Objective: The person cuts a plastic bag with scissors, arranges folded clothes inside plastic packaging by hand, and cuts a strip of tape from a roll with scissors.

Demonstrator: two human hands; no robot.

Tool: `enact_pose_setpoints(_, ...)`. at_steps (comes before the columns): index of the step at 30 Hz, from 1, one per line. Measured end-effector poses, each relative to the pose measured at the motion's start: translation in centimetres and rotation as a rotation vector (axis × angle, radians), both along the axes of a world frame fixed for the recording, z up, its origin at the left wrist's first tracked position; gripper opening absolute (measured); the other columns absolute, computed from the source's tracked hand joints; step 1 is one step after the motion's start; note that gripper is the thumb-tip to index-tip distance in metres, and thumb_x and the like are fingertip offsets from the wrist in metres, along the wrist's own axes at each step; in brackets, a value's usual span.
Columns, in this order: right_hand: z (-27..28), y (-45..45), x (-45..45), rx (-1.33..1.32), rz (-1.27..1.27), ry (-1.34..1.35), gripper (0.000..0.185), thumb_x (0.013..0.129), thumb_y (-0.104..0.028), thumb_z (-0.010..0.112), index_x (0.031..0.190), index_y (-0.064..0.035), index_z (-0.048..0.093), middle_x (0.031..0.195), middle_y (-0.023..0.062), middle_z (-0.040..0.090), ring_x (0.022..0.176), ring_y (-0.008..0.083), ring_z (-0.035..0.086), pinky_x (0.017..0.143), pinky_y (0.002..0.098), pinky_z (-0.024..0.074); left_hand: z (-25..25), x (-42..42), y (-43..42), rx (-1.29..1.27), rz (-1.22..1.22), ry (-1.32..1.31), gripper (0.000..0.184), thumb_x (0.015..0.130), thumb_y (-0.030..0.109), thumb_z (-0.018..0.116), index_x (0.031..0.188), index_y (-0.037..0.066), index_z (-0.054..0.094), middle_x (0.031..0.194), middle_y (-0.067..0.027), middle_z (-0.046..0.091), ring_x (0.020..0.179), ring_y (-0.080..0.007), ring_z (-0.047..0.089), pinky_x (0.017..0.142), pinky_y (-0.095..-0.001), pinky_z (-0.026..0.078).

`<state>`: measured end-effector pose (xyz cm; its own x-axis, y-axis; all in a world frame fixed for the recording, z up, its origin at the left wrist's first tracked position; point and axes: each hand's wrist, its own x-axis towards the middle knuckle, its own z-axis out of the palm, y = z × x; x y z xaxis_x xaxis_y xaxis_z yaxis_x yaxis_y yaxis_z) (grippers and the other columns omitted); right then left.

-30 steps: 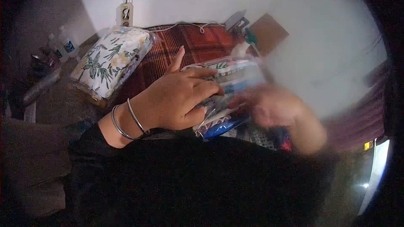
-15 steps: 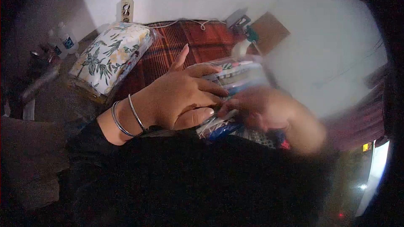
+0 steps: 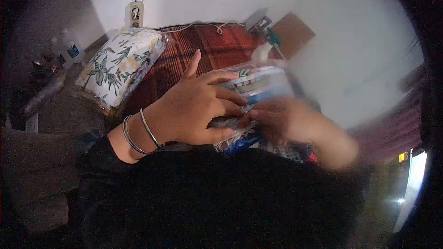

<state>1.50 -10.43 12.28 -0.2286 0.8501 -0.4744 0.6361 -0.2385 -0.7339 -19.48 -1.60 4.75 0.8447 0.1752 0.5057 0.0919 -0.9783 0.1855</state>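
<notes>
My left hand [image 3: 191,106], with bangles at its wrist, lies palm down over the left part of a clear plastic package [image 3: 265,85]. Its fingers are spread and the little finger points up, away from the package. Folded white, striped and blue items show through the plastic. My right hand [image 3: 288,122] is over the package's lower right part, its fingertips close to those of my left hand. Its fingers are bent but blurred, and what they hold, if anything, is hidden.
A floral package [image 3: 122,64] in clear wrap lies at the left on a red plaid cloth [image 3: 226,46]. Behind are a power socket [image 3: 134,14], a cable, a white bottle [image 3: 263,51] and a brown board [image 3: 291,34]. More bottles [image 3: 73,51] stand at the far left.
My right hand has moved left, its fingertips coming close to my left hand's. My left thumb bent over the package and has straightened again. The package stays in nearly the same place.
</notes>
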Motion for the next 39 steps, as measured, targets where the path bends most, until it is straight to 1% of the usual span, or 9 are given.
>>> enact_pose_setpoints(1,-0.6,-0.2,0.1,-0.003,0.0,0.001,0.034,0.096,-0.031,0.049,0.095,-0.0017,0.067,0.053,0.0082,0.055,0.043,0.0168,0.054,0.04,0.0287,0.0416,-0.1,0.0,0.0,-0.014,-0.008,-0.009,0.039,0.081,0.047,0.06,0.103,0.018,0.071,0.116,0.0029,0.064,0.132,-0.0269,0.039,0.105,-0.0706,-0.004)
enact_pose_setpoints(3,-2.1,-0.8,0.0,0.692,0.274,-0.217,0.031,0.094,-0.029,0.051,0.095,-0.0024,0.066,0.059,0.0166,0.058,0.048,0.0286,0.059,0.044,0.0363,0.0466,0.1,-0.2,-0.1,-0.027,-0.014,-0.017,0.041,0.079,0.049,0.063,0.104,0.018,0.071,0.117,0.0026,0.064,0.132,-0.0268,0.039,0.105,-0.0703,-0.003)
enact_pose_setpoints(10,0.8,-3.7,-2.1,0.751,0.218,-0.783,0.025,0.087,-0.029,0.06,0.097,-0.0081,0.067,0.071,0.0161,0.063,0.065,0.033,0.063,0.058,0.0437,0.0494,0.4,-0.1,-0.5,-0.061,-0.024,0.01,0.045,0.074,0.052,0.067,0.106,0.019,0.07,0.118,0.0028,0.063,0.132,-0.0268,0.039,0.106,-0.07,-0.003)
enact_pose_setpoints(13,-0.1,-4.7,-1.6,0.898,0.516,-0.721,0.033,0.08,-0.037,0.066,0.104,-0.0147,0.067,0.099,0.0119,0.065,0.092,0.0313,0.062,0.076,0.0501,0.0475,-0.1,-0.1,-0.6,-0.032,-0.027,-0.024,0.046,0.074,0.052,0.067,0.105,0.019,0.069,0.116,0.0034,0.063,0.133,-0.0264,0.038,0.106,-0.0706,-0.002)
enact_pose_setpoints(15,-1.5,-4.6,-1.6,1.11,0.529,-0.753,0.046,0.073,-0.044,0.069,0.113,-0.0219,0.067,0.128,0.0103,0.051,0.118,0.0333,0.047,0.093,0.0621,0.0334,0.2,-0.2,-0.6,-0.01,-0.026,-0.035,0.046,0.074,0.053,0.067,0.104,0.018,0.069,0.115,0.0034,0.063,0.133,-0.0261,0.037,0.105,-0.071,-0.002)
enact_pose_setpoints(18,-3.2,-4.1,-0.1,0.92,0.547,-0.812,0.052,0.071,-0.05,0.068,0.118,-0.027,0.065,0.141,0.0121,0.038,0.131,0.0361,0.032,0.1,0.07,0.0133,1.1,-0.4,-0.6,0.003,0.024,0.146,0.047,0.074,0.052,0.066,0.104,0.016,0.068,0.116,0.0025,0.063,0.134,-0.0258,0.036,0.104,-0.072,-0.002)
enact_pose_setpoints(28,-6.7,-3.5,3.0,1.202,0.389,-0.608,0.06,0.072,-0.062,0.059,0.117,-0.0231,0.066,0.138,0.0162,0.043,0.127,0.0405,0.037,0.101,0.0695,0.0155,1.1,-0.2,-2.2,0.018,0.038,0.052,0.059,0.077,0.058,0.061,0.111,0.01,0.066,0.12,-0.004,0.061,0.135,-0.0283,0.035,0.103,-0.0727,-0.003)
enact_pose_setpoints(36,-7.8,-2.8,13.2,1.413,-0.187,-0.485,0.036,0.076,-0.026,0.067,0.107,-0.0073,0.068,0.121,0.0164,0.059,0.117,0.0356,0.051,0.101,0.0468,0.0357,1.4,0.6,-5.9,0.083,0.265,0.175,0.07,0.074,0.06,0.062,0.125,0.013,0.058,0.132,-0.0046,0.053,0.135,-0.0284,0.035,0.106,-0.07,0.0)
enact_pose_setpoints(39,-9.6,-1.6,17.0,1.299,-0.318,-0.377,0.028,0.078,-0.02,0.067,0.102,-0.0056,0.069,0.115,0.0149,0.063,0.111,0.0332,0.056,0.098,0.0424,0.0394,2.6,1.2,-7.2,0.083,0.404,0.212,0.066,0.07,0.046,0.069,0.125,0.011,0.057,0.132,-0.0064,0.052,0.128,-0.0252,0.044,0.107,-0.0655,0.017)
